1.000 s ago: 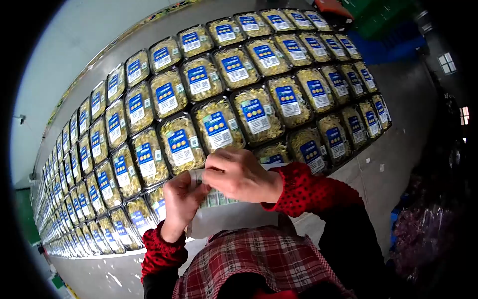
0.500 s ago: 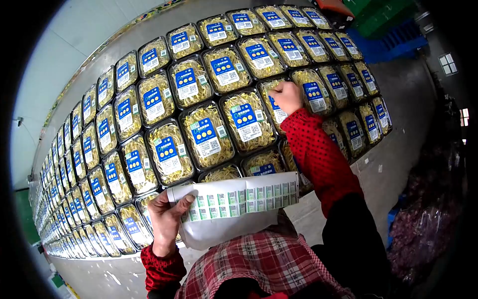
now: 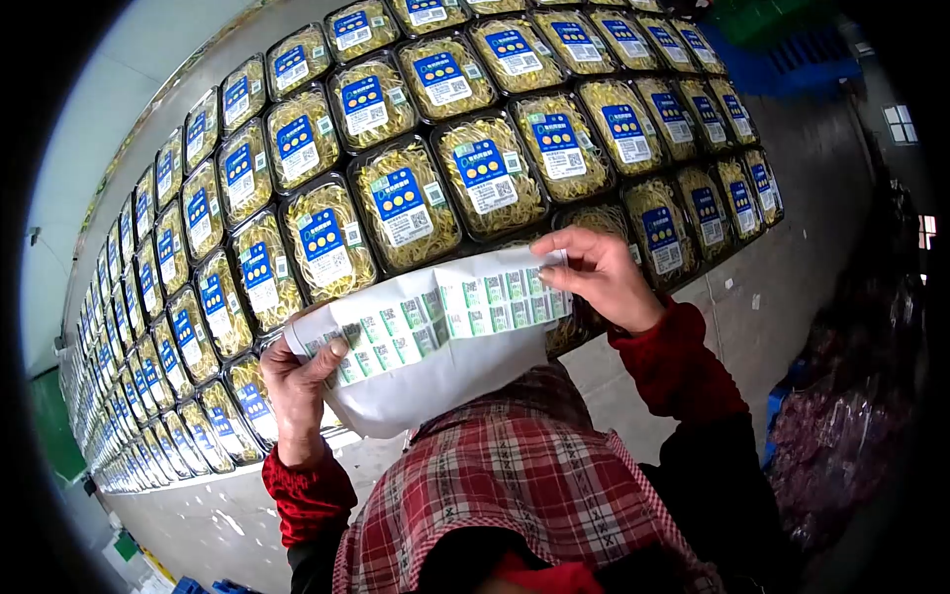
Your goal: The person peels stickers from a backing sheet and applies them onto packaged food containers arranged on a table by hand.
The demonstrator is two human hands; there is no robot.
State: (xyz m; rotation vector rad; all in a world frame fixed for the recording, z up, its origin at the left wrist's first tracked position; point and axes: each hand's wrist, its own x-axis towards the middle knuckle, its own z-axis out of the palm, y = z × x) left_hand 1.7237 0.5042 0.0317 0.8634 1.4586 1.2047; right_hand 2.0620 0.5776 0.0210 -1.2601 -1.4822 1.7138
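Observation:
A white sheet (image 3: 435, 386) with rows of small green-and-white stickers (image 3: 495, 304) spans the space between my hands, in front of the plaid apron. My left hand (image 3: 302, 386) pinches the sheet's left end, thumb on top. At the right end, my right hand (image 3: 599, 275) has its thumb and index finger at the sheet's upper edge and stickers. Just beyond the sheet lie clear-lidded black trays of sprouts (image 3: 404, 206) with blue-and-white labels. Several of these trays also carry a small green-and-white sticker beside or above the label.
Rows of sprout trays (image 3: 206, 218) stretch to the far left and across the top. Blue and green crates (image 3: 782, 59) stand at the upper right. Purplish bagged material (image 3: 836, 436) lies on the right, past the grey floor (image 3: 727, 327).
My right hand has come back from a tray in the middle rows to the sheet's right end. The sheet is now tilted up to the right, and the view has shifted.

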